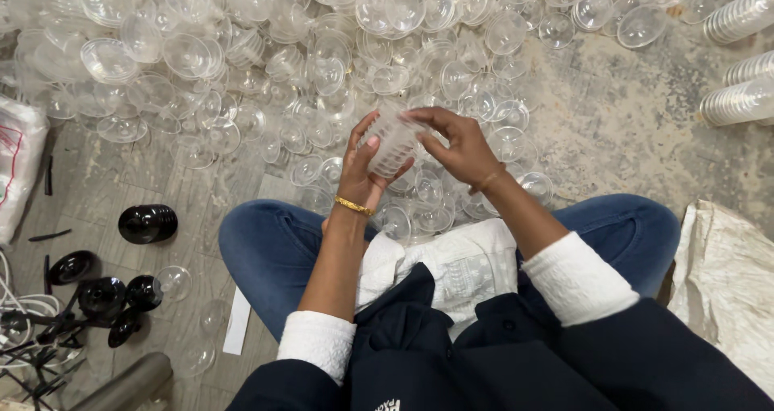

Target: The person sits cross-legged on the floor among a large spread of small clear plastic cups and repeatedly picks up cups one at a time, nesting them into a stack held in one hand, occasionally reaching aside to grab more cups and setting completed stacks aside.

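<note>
Far left, a white sack lies at the frame edge; below it black lids and dark clutter sit on the floor. One clear lid lies apart near them.

Across the top, a loose heap of clear lids spreads over the floor, unsorted, reaching down to the person's crossed knees.

Centre: left hand, gold bangle at the wrist, cups a nested stack of clear lids from below and behind, fingers wrapped and closed on it. Right hand presses on the stack's top and right side, fingertips pinched against it; also clamped on the stack. The stack is held tilted in the air, just above the heap in front of the lap.

A white cloth lies on the lap.

Far right, finished long stacks lie side by side at the frame edge; another white sack sits lower right.

Judgement: a few stacks done, one being built in hand, the great bulk of loose lids left to gather.
</note>
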{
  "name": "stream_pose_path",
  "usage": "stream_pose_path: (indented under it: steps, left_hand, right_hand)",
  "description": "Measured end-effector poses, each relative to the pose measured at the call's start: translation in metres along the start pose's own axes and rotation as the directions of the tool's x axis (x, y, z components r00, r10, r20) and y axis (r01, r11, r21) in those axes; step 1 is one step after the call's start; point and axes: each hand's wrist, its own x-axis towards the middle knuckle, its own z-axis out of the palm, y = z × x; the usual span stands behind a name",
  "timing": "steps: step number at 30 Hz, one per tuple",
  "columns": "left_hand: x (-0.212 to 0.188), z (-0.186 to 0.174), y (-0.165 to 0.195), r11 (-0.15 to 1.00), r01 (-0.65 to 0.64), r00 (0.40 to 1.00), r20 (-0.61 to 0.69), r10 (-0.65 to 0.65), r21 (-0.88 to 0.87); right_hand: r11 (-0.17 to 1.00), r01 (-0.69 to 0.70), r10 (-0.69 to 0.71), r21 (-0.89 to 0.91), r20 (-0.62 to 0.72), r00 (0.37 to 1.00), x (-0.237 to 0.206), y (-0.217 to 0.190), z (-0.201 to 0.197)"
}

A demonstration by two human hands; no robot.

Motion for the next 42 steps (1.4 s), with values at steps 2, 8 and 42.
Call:
stream_pose_path:
  steps: [2,8,42]
  left_hand:
    - [-0.003,0.001,0.0,0.999,0.032,0.999,-0.006,-0.032,0.023]
    - [0.005,-0.007,-0.013,0.988,0.081,0.996,0.036,-0.086,0.131]
    - [0.019,-0.014,-0.017,0.926,0.005,0.999,-0.043,0.012,0.376]
  right_hand:
    - [0.999,0.007,-0.011,0.049,0.071,0.997,-0.012,-0.015,-0.004]
    - [0.983,0.043,-0.027,-0.178,0.096,0.995,-0.029,-0.037,-0.016]
    - [0.591,-0.269,0.063,-0.761,-0.288,0.955,-0.117,0.082,-0.184]
